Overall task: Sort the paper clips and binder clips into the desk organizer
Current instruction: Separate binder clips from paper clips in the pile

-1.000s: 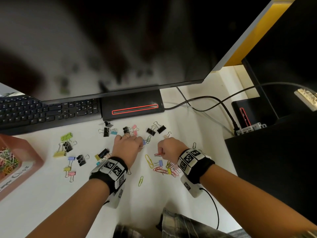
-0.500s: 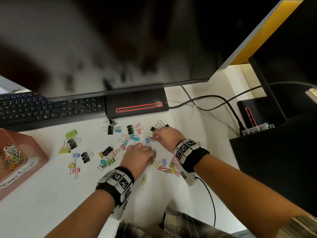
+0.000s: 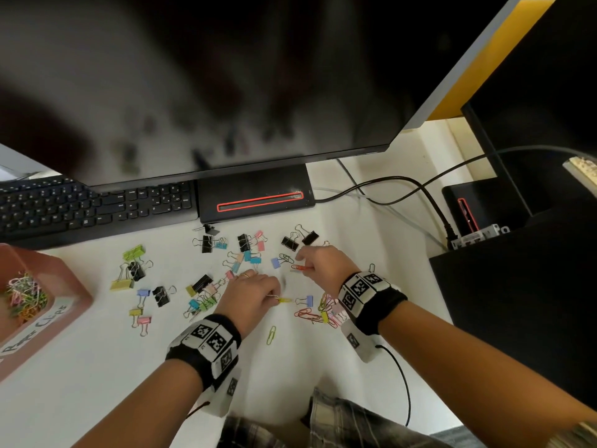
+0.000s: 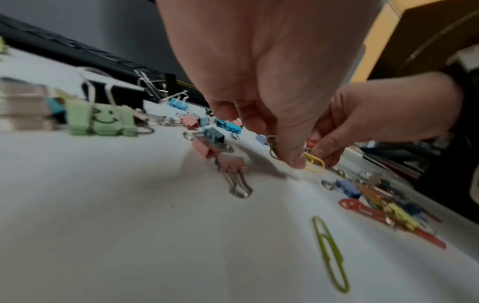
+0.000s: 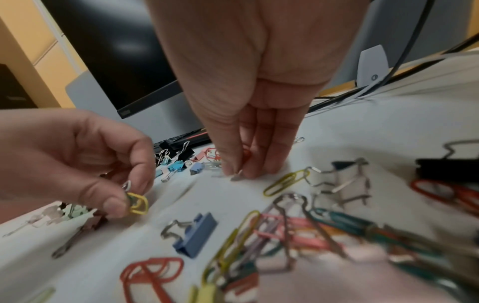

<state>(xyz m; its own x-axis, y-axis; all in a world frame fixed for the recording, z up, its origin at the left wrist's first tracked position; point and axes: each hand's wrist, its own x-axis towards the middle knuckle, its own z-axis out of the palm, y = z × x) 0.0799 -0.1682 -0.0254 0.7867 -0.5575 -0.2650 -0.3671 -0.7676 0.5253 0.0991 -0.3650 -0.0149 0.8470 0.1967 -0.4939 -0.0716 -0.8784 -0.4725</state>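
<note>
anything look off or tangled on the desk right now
Nothing damaged. The oddest spot is the heap by the right wrist, where paper clips and small binder clips lie mixed and overlapping. One green paper clip lies alone.

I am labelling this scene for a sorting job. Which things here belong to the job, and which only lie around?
Job: paper clips, binder clips, pink organizer, left hand pinching a yellow clip, right hand pinching a red clip.

Around: keyboard, monitor, cables.
</note>
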